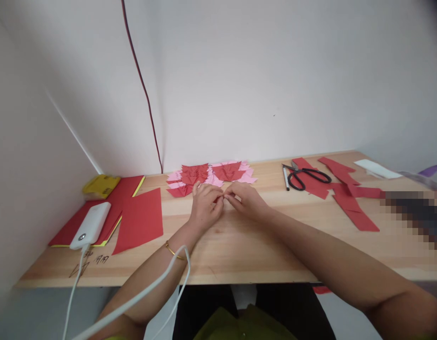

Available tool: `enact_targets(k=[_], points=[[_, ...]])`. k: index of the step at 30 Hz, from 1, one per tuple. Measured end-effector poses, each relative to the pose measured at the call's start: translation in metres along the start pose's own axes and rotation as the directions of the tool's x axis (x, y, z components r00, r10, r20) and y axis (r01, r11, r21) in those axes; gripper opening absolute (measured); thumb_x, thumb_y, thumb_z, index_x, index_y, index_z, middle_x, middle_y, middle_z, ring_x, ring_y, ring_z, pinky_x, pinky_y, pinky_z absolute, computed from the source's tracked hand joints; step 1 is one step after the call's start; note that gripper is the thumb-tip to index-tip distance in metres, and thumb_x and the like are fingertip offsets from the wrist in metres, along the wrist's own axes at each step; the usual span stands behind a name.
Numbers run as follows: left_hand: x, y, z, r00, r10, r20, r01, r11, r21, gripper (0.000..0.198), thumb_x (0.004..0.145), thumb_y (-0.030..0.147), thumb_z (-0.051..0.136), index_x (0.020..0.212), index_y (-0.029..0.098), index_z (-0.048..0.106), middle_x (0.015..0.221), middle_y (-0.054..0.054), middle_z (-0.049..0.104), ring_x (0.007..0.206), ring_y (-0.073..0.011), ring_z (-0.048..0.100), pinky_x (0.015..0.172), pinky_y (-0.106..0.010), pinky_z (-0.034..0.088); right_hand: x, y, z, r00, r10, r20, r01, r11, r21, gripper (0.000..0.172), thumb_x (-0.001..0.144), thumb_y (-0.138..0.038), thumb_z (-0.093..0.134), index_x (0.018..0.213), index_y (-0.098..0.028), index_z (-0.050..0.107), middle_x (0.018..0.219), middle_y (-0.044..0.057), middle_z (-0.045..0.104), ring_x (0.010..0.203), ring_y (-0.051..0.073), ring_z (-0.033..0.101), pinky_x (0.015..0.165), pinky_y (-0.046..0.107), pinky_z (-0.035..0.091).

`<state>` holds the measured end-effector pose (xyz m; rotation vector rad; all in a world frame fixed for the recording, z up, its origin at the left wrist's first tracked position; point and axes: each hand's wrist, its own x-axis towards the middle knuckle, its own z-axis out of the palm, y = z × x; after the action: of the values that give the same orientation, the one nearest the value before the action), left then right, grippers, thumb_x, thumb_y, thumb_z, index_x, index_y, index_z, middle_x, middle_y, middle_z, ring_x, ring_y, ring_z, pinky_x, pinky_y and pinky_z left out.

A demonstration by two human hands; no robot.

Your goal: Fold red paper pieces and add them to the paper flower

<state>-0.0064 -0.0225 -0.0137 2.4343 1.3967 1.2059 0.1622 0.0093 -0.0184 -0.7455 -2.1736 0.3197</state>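
Observation:
My left hand (205, 204) and my right hand (244, 198) meet at the middle of the wooden table (239, 245), fingertips pinched together on a small piece of red paper (222, 197) that is mostly hidden. Just beyond them lies a spread of folded red and pink paper pieces (211, 175). A gold bangle sits on my left wrist.
Red paper sheets (138, 219) and a white power bank (90, 225) with its cable lie at the left, beside a yellow object (100, 185). Black scissors (306, 176), a pen (286, 178) and red paper strips (349, 200) lie at the right. Walls close the back and left.

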Motion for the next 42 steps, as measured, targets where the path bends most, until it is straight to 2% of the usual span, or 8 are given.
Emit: enact_targets(k=[3,7,10,14,21,29,38,42], points=[[0.001,-0.003,0.000,1.000,0.004,-0.003,-0.004,0.999,0.044,0.012,0.075,0.016,0.052,0.075,0.022,0.062,0.089,-0.002,0.066,0.094,-0.0199,0.054,0.106,-0.045,0.014,0.000,0.002,-0.001,1.000,0.000,-0.005,0.000,1.000,-0.013,0.011,0.085,-0.019,0.049,0.080,-0.018,0.058,0.077,0.005,0.063,0.074,0.016,0.055,0.071,0.028,0.037],[0.004,-0.012,-0.004,1.000,-0.007,-0.006,0.007,0.998,0.056,0.012,0.071,0.010,0.051,0.067,0.020,0.056,0.084,-0.001,0.066,0.086,-0.0172,0.055,0.100,-0.041,0.026,0.001,0.009,-0.008,0.996,0.059,-0.064,-0.060,0.998,-0.018,0.013,0.086,-0.022,0.047,0.078,-0.017,0.057,0.075,0.005,0.061,0.070,0.016,0.054,0.065,0.027,0.037],[0.006,-0.022,-0.007,0.999,-0.033,0.010,0.033,0.999,0.000,0.012,0.069,0.009,0.051,0.061,0.019,0.052,0.083,-0.001,0.066,0.083,-0.0168,0.055,0.091,-0.037,0.034,0.002,0.015,-0.014,0.990,0.109,-0.090,-0.110,0.994,-0.001,0.014,0.086,-0.025,0.048,0.077,-0.017,0.056,0.074,0.005,0.060,0.068,0.015,0.053,0.063,0.026,0.038],[0.008,-0.031,-0.009,0.992,-0.125,0.021,0.127,0.980,-0.150,0.010,0.066,0.011,0.051,0.059,0.018,0.053,0.083,-0.003,0.065,0.081,-0.0172,0.056,0.082,-0.033,0.040,0.002,0.020,-0.018,0.980,0.183,-0.076,-0.180,0.983,0.048,0.015,0.085,-0.027,0.048,0.076,-0.017,0.056,0.073,0.004,0.060,0.067,0.015,0.054,0.063,0.026,0.038],[0.009,-0.041,-0.011,0.925,-0.377,0.042,0.353,0.814,-0.461,0.006,0.064,0.015,0.053,0.066,0.016,0.059,0.083,-0.004,0.064,0.081,-0.0166,0.058,0.078,-0.029,0.042,0.002,0.026,-0.017,0.941,0.337,-0.016,-0.329,0.926,0.184,0.016,0.082,-0.030,0.050,0.074,-0.017,0.055,0.070,0.002,0.059,0.065,0.013,0.051,0.060,0.023,0.037],[0.009,-0.042,-0.006,0.836,-0.547,0.044,0.436,0.611,-0.661,0.006,0.063,0.021,0.061,0.066,0.015,0.063,0.073,-0.002,0.065,0.068,-0.0134,0.057,0.069,-0.026,0.042,0.001,0.030,-0.014,0.914,0.399,0.072,-0.404,0.882,0.243,0.020,0.080,-0.034,0.049,0.072,-0.017,0.054,0.065,-0.001,0.052,0.059,0.011,0.044,0.054,0.022,0.032],[0.008,-0.045,-0.004,0.792,-0.609,0.049,0.444,0.519,-0.730,0.009,0.065,0.023,0.063,0.070,0.015,0.064,0.071,-0.001,0.064,0.066,-0.0116,0.055,0.066,-0.024,0.041,0.002,0.027,-0.013,0.913,0.394,0.111,-0.409,0.884,0.228,0.021,0.079,-0.036,0.050,0.072,-0.016,0.055,0.065,-0.001,0.051,0.059,0.011,0.043,0.056,0.023,0.033],[0.008,-0.042,-0.004,0.825,-0.560,0.080,0.410,0.495,-0.767,0.019,0.070,0.034,0.065,0.072,0.015,0.064,0.070,-0.001,0.062,0.067,-0.0111,0.054,0.068,-0.023,0.040,0.002,0.027,-0.014,0.916,0.390,0.097,-0.402,0.882,0.246,0.021,0.080,-0.036,0.049,0.072,-0.017,0.053,0.065,-0.001,0.050,0.060,0.011,0.043,0.057,0.023,0.033]])
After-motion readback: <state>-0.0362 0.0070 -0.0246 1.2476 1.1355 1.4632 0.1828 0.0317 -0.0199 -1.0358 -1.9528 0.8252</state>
